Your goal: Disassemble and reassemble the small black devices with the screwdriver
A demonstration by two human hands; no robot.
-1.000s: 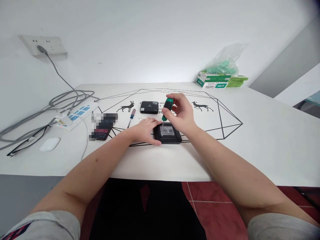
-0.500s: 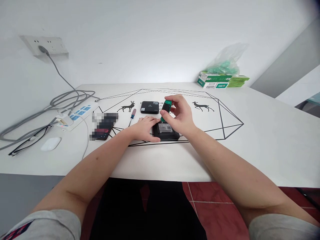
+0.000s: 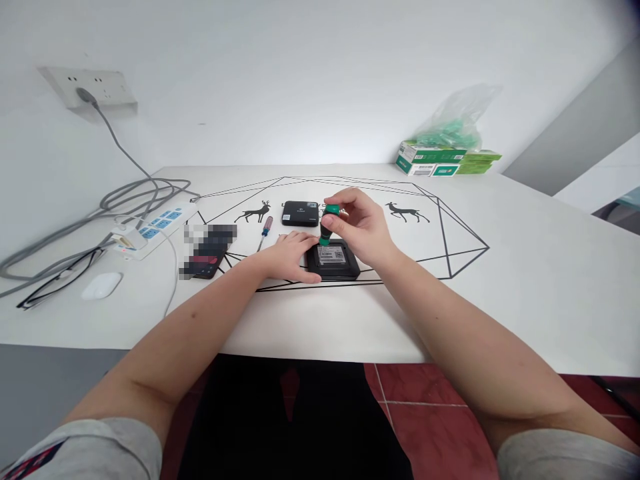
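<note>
My right hand [image 3: 364, 225] grips a green and black screwdriver [image 3: 326, 227] by its handle. The screwdriver stands nearly upright, its shaft pointing down at the left part of a flat black box [image 3: 350, 270]. A white printed label [image 3: 331, 254] shows on the upward face of this box. My left hand [image 3: 293, 258] lies at the box's left side, thumb along the near corner and fingers toward the far corner, holding it against the table. Whether the tip sits in a screw is too small to tell. Behind it lies a second flat black box [image 3: 300, 213].
Left of my hands lie another screwdriver [image 3: 267, 228], a phone [image 3: 213, 253], a white case [image 3: 102, 286], glasses [image 3: 60, 277] and a power strip [image 3: 159, 228] with grey cables. Green and white boxes [image 3: 431, 157] under a plastic bag [image 3: 457, 120] stand at the back right.
The screwdriver's handle has turned more upright in my right hand, and the fingers around it have shifted slightly. My left hand and the labelled box stay in place.
</note>
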